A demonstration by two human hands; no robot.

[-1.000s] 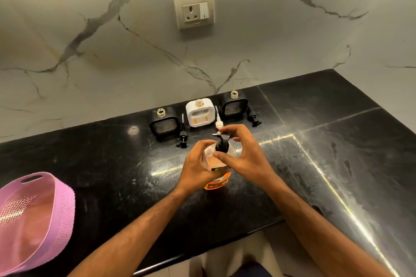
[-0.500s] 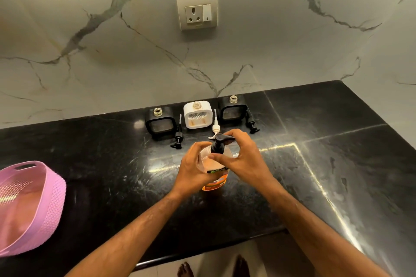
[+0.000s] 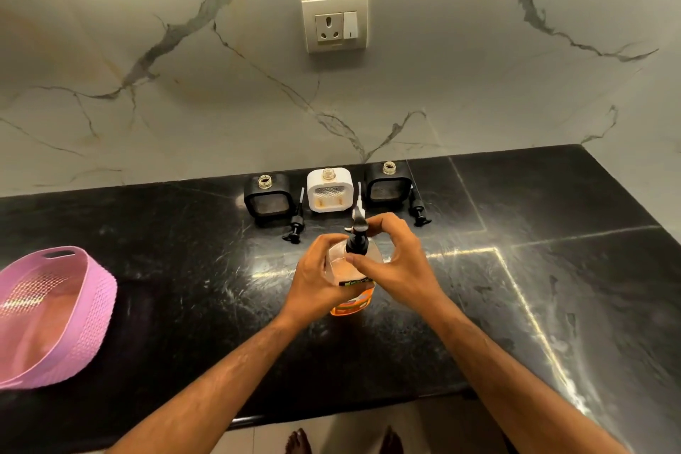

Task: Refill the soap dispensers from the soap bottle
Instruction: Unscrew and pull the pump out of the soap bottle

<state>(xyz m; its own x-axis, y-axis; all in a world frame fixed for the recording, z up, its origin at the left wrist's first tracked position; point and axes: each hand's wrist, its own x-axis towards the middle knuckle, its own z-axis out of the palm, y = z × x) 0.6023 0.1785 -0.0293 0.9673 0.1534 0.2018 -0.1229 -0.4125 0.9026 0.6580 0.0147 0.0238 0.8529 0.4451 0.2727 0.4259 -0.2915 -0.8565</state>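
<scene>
left hand (image 3: 313,276) wraps the soap bottle (image 3: 352,282) body while right hand (image 3: 392,262) fingers pinch its black pump (image 3: 356,241); likely heavy, slick plastic, so grip the body firmly.

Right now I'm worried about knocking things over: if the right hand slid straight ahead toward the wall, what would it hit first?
Probably the white pump lying just beyond the right hand, then the white dispenser; depth is hard to judge.

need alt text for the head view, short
A person's left hand grips a soap bottle on a black countertop while the right hand grips its black pump head. Behind stand three open soap dispensers, their pumps lying beside them; a pink basket sits at left.
</scene>
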